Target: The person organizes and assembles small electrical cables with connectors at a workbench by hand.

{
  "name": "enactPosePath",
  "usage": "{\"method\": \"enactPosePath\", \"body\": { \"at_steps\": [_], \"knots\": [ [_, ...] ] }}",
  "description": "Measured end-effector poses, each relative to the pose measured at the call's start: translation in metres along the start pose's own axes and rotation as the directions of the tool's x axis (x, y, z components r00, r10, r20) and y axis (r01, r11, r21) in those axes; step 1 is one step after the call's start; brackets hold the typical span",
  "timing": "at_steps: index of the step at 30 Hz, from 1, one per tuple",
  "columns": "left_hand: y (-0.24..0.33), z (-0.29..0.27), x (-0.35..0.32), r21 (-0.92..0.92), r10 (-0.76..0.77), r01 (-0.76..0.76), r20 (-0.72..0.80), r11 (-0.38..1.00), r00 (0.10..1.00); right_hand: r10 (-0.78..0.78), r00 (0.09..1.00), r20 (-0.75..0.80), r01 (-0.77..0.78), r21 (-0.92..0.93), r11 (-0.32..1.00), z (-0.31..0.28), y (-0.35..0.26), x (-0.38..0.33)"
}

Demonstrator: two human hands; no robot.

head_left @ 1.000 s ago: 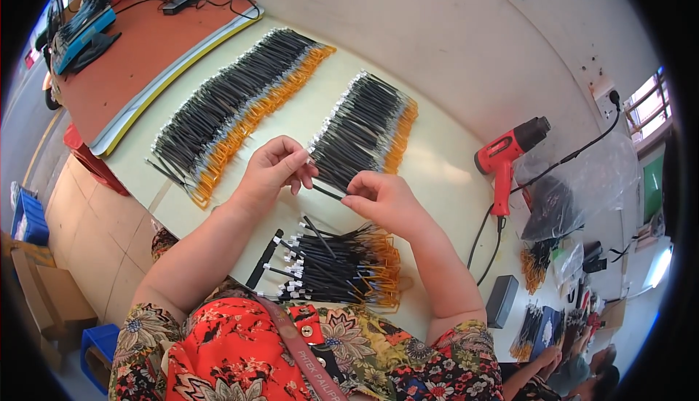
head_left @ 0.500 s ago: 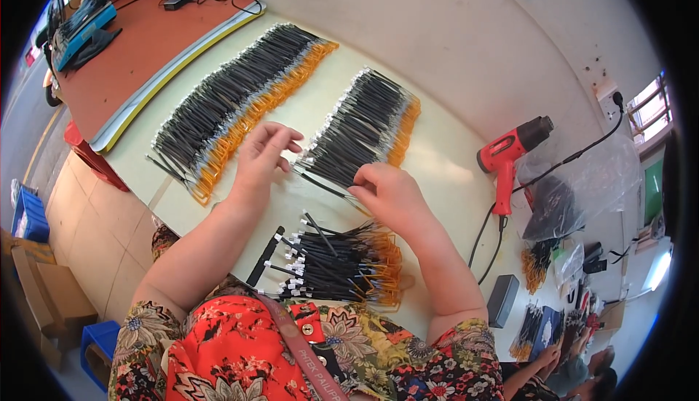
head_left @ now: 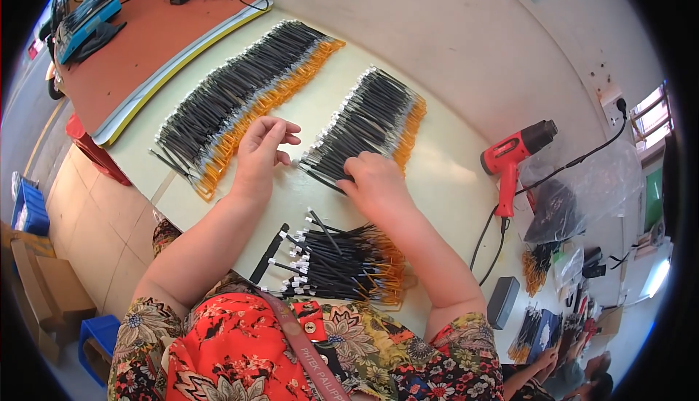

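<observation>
A black-sleeved lead [head_left: 320, 177] lies at the near edge of the shorter row of leads [head_left: 368, 117] on the pale, smooth worktop [head_left: 451, 171]. Its long axis slants from upper left to lower right, roughly parallel with its neighbours, and its white connector points up and left, toward the left hand [head_left: 263, 152]. That hand's thumb and fingers are spread and hold nothing, just beside the white end. The right hand [head_left: 373, 181] curls its fingers over the lower-right end; the hand itself hides whether they pinch it.

The longer row [head_left: 244, 91] and the loose pile [head_left: 338, 259] likewise have white ends to the left and stiff-looking amber loops to the right.

Upper left, a blue tray [head_left: 87, 29] on a flat reddish-brown mat [head_left: 164, 44] carries dark leads. A crumpled clear plastic bag [head_left: 593, 182] surrounds or covers a dark bundle; which, I cannot tell. Brown cardboard boxes [head_left: 62, 288] with straight edges stand on the tiled floor [head_left: 109, 230].
</observation>
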State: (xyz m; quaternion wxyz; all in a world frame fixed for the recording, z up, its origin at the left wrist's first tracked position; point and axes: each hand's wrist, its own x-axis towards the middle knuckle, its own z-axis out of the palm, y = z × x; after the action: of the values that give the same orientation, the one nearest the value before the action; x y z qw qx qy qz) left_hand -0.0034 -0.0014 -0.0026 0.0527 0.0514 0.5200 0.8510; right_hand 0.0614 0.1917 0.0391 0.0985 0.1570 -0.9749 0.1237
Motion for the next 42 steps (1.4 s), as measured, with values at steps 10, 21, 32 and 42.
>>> {"method": "enactPosePath", "body": {
  "at_steps": [10,21,32,42],
  "knots": [
    [0.001,0.004,-0.004,-0.011,0.050,-0.049,0.076,0.999,0.996,-0.111,0.952,0.284,0.051,0.212,0.976,-0.003,-0.033,-0.043],
    [0.002,0.005,-0.011,0.074,-0.144,0.125,0.633,0.989,0.761,0.208,0.846,0.491,-0.533,0.801,0.274,-0.037,-0.023,-0.046],
    [0.007,0.003,-0.011,0.003,-0.178,0.202,0.487,0.979,0.855,0.200,0.889,0.412,-0.457,0.775,0.437,-0.029,-0.021,-0.038],
    [0.006,0.002,-0.009,0.001,-0.170,0.188,0.436,0.982,0.884,0.269,0.888,0.372,-0.458,0.684,0.567,-0.034,-0.023,-0.033]
  ]
}}
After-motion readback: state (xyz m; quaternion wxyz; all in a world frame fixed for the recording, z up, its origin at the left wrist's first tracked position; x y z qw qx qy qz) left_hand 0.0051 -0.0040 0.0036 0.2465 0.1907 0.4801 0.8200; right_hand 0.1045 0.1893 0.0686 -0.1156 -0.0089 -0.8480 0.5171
